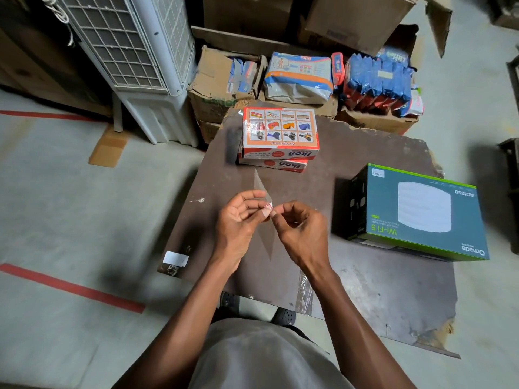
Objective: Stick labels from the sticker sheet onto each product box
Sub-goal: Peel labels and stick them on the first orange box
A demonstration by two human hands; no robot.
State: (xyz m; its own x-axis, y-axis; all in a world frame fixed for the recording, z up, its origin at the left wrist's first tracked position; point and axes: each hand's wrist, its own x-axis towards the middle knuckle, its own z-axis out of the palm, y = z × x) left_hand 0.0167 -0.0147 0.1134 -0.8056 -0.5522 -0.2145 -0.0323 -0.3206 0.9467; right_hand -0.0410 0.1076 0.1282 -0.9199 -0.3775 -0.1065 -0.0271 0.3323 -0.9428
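Over the middle of a dark brown board [365, 279], my left hand [238, 217] holds a thin, see-through sticker sheet [261, 186] edge-on. My right hand [300, 226] pinches a small red-and-white label [269, 206] at the sheet's edge. Two red-and-white Ikon boxes [280, 136] are stacked at the board's far side. A teal and green Wi-Fi box [421, 211] lies on the right, with a small white label [378, 173] on its far left corner.
Open cardboard cartons [213, 88] with blue and orange packs [376, 80] stand behind the board. A white air cooler [140, 60] stands at the far left. Red tape lines [70, 287] cross the grey floor. My sandalled feet [283, 315] show under the board's near edge.
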